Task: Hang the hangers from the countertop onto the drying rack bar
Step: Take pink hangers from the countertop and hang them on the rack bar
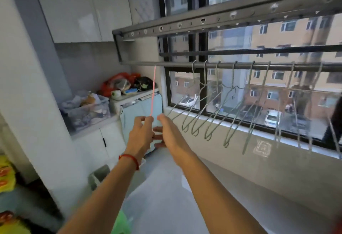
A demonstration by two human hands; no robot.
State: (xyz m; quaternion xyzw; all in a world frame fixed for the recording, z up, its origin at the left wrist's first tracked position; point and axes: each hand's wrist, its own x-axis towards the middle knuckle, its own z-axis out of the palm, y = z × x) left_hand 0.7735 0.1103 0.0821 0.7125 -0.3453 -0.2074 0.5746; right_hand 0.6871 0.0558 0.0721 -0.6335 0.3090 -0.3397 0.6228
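1. The right edge of the frame is cutting off the drying rack bar [240, 65], and the last wire hangers [207, 104] hanging there are blurring against the window [231, 93], so their exact count is hard to make out.
2. The left hand [142, 133] is partly hiding the palm and lower fingers of the right hand [170, 132]; only the tips of some right fingers are showing between the two hands at centre frame.
3. The left hand's thumb and forefinger are pinching the lower end of a thin pink cord [153, 93], which is running straight up to the left end of the bar.
4. The right hand is reaching forward with its fingers fairly straight; whether they are touching the cord cannot be told, since the left hand is covering that spot.
5. A red string bracelet [129, 159] is sitting on the left wrist.
6. The hangers are hooked along the bar in the right half of the frame, swinging tilted toward lower left; the nearest one is hanging just right of the right hand's fingertips, apart from them.
7. At centre left, the countertop [88, 132] is carrying a clear storage bin [87, 111], its contents being too cluttered to name.
8. Behind it, red plastic bags [118, 82] are lying in a heap.
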